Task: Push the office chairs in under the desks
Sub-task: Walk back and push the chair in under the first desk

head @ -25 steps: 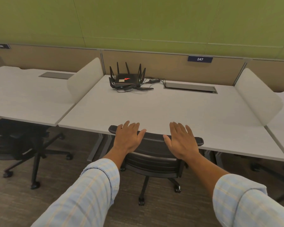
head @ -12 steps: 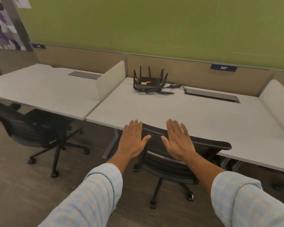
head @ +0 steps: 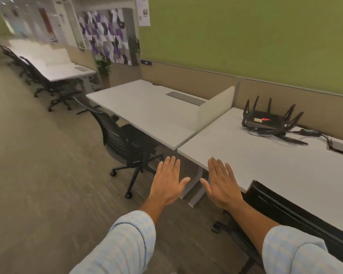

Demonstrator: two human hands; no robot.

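Sitting tucked under the tabletop point(head: 275, 167), the black mesh chair point(head: 297, 212) no longer touches either hand: left hand point(head: 167, 183) and right hand point(head: 223, 186) hover with fingers spread, released, now left of it.

Even indoor light, blurred left edge

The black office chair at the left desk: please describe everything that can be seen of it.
The black office chair has a curved backrest with horizontal ribs, what looks like mesh or plastic, a dark seat, and a star base on casters. It stands upright on the carpet, backrest toward the aisle. Its seat is only partly under the left desk, so it is not yet pushed in. Neither hand touches it.
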